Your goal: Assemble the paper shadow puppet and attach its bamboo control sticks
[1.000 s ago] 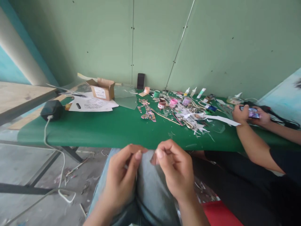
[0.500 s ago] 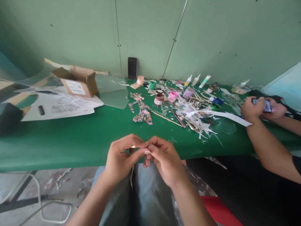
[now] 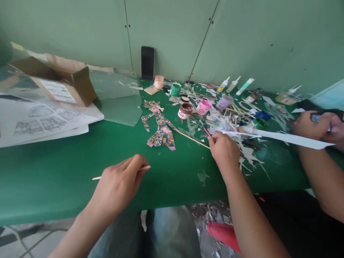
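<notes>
A thin wooden stick (image 3: 145, 167) is pinched in my left hand (image 3: 120, 177), above the green table near its front edge. One end pokes out past the fingertips, the other behind the hand. My right hand (image 3: 225, 150) reaches onto the scrap pile, its fingers closed around the lower end of a slim pink pen-like tool (image 3: 206, 130). Left of it lies a flat paper figure (image 3: 162, 132) with patterned clothes; a long thin stick (image 3: 192, 138) runs from its arm toward my right hand. The scissors in the pile are hidden by my right hand.
Open paint jars, brown (image 3: 185, 111), pink (image 3: 203, 107) and green (image 3: 175, 89), stand behind the pile of paper scraps (image 3: 248, 152). A cardboard box (image 3: 64, 84) and printed sheets (image 3: 48, 122) lie left. A phone (image 3: 147, 63) leans on the wall. Another person's hands (image 3: 309, 125) hold a phone at right.
My hands have parted. The left moved left with the wooden stick; the right went forward and right to the pen-like tool. The view shifted, bringing the table nearer.
</notes>
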A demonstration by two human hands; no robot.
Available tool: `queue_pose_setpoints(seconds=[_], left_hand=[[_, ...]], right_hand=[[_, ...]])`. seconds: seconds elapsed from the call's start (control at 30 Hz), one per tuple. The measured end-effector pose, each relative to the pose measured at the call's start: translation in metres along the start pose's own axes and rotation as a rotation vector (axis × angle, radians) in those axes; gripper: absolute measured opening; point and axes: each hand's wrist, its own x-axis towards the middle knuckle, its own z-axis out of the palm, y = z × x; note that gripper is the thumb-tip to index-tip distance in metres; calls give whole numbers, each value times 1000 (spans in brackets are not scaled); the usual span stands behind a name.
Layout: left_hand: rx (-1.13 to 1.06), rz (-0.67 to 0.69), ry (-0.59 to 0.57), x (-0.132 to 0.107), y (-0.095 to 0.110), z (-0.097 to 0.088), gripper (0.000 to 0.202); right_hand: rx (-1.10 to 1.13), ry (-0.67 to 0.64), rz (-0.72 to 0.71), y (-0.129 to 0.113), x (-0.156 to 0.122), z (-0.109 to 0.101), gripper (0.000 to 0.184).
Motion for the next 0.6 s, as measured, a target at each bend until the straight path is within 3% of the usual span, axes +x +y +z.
queue_pose_setpoints(seconds=[0.1, 0.23, 0.33, 0.4, 0.6], left_hand=[[84, -12, 14, 4, -6, 11, 20], [134, -37, 11, 9, -4, 12, 19], [122, -70, -40, 11, 1, 7, 16], [102, -49, -43, 10, 4, 3, 15], [-12, 103, -12, 6, 11, -7, 12]], right_hand=[[134, 64, 21, -6, -8, -7, 12], [602, 71, -59, -32, -41, -29, 7], [962, -267, -160, -59, -73, -40, 26], [1147, -388, -214, -74, -89, -43, 30], [1176, -318, -412, -97, -99, -59, 19]])
